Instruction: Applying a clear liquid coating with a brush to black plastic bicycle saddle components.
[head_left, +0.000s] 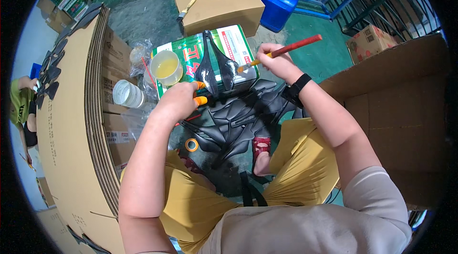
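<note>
My right hand (277, 62) is closed around a paintbrush (296, 46) with a red handle. Its bristles touch the right lobe of a glossy black V-shaped part (226, 70), which lies on a green and white printed box (186, 53). Orange covers sit on two fingertips of my left hand (180, 101). These fingertips are apart; the upper one is at the left lower edge of the black part. A clear plastic cup (166, 68) of yellowish liquid stands on the box, just beyond my left hand.
Black parts (234, 115) lie heaped before my feet, near an orange tape roll (191, 145). White stacked cups (128, 93) stand left. Cardboard sheets (71, 125) flank my left, an open carton (396, 120) my right. Beyond are a cardboard box (219, 6) and blue jerrycan (277, 6).
</note>
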`<state>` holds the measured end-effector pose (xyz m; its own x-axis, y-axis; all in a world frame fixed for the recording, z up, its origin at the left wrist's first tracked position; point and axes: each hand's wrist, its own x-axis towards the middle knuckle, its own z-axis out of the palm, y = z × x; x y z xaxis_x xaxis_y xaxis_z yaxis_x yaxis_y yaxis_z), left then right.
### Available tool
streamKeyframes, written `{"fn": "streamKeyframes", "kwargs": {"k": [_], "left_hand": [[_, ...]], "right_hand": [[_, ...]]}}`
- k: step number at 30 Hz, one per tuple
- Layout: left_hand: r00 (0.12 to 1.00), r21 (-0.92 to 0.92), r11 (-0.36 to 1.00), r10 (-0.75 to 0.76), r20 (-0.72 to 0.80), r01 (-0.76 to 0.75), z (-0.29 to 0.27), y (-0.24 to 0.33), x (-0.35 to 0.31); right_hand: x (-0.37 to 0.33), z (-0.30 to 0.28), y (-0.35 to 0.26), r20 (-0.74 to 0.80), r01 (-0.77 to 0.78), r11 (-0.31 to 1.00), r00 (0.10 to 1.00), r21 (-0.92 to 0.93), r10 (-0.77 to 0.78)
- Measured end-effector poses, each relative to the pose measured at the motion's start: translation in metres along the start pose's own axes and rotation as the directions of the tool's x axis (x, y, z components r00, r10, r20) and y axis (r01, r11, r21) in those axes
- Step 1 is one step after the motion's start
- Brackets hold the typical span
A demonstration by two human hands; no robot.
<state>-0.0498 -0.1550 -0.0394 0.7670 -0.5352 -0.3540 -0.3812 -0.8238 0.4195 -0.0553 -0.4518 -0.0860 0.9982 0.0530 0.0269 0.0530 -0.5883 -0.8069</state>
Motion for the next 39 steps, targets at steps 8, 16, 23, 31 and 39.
{"fn": "streamKeyframes", "kwargs": {"k": [8,16,23,31,39], "left_hand": [[1.0,0.003,1.0,-0.011,0.022,0.011,-0.001,-0.001,0.0],[0.999,-0.005,1.0,-0.024,0.027,0.024,0.0,-0.005,0.001],[1.0,-0.007,1.0,-0.008,0.026,0.008,0.001,-0.007,0.001],[1.0,-0.005,1.0,-0.005,0.026,0.005,0.002,-0.008,0.003],[0.998,0.048,0.999,-0.013,0.068,0.01,0.005,-0.001,0.007]], "right_hand": [[0.001,0.006,0.001,-0.017,0.007,0.995,1.0,0.097,-0.005],[-0.009,0.021,-0.01,-0.006,0.042,0.987,0.999,0.157,-0.042],[-0.015,0.013,0.0,0.169,0.116,0.993,0.978,0.02,-0.118],[-0.01,0.006,-0.012,0.226,0.074,0.993,0.97,0.088,-0.093],[0.004,0.009,0.002,0.215,0.142,0.986,0.964,0.093,-0.159]]}}
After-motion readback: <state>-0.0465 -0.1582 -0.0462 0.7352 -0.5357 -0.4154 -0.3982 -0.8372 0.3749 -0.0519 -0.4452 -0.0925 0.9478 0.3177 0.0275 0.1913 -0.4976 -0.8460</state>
